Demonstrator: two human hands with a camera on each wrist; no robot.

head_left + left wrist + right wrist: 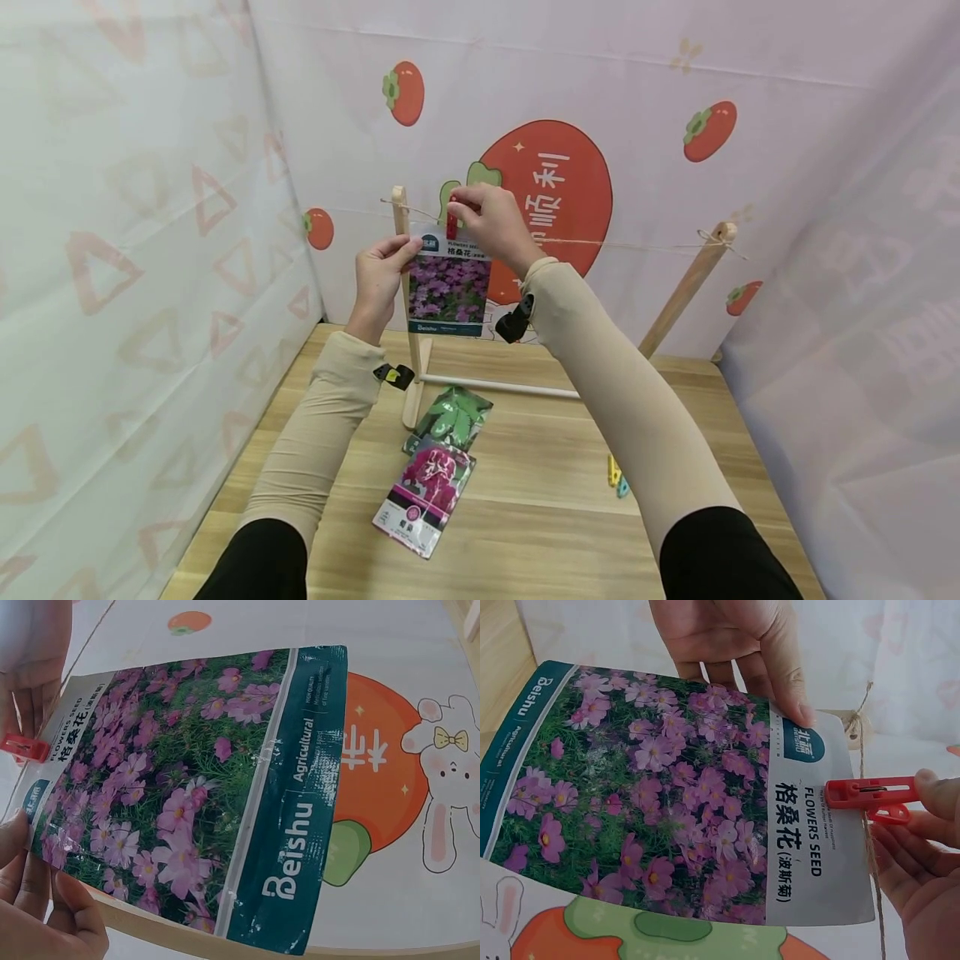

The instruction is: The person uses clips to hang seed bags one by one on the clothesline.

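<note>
My left hand [379, 279] pinches the upper left edge of a seed packet [448, 289] printed with pink flowers, thumb on its front. At the packet's top, my right hand [493, 223] pinches a red clothespin [870, 793] between thumb and fingers. The clothespin's jaws overlap the packet's white top strip, and a thin twine [871, 859] runs along that top edge. Upright, the packet hangs below the twine, near the left post [401, 218] of a wooden stand.
On the wooden table [540, 517] lie a packet with magenta flowers [427, 492] and a green-pictured packet [456, 417], overlapping. Small yellow and blue clothespins [617, 475] lie beside my right forearm. The stand's right post [690, 287] holds the twine's other end; a white bar [502, 386] runs low.
</note>
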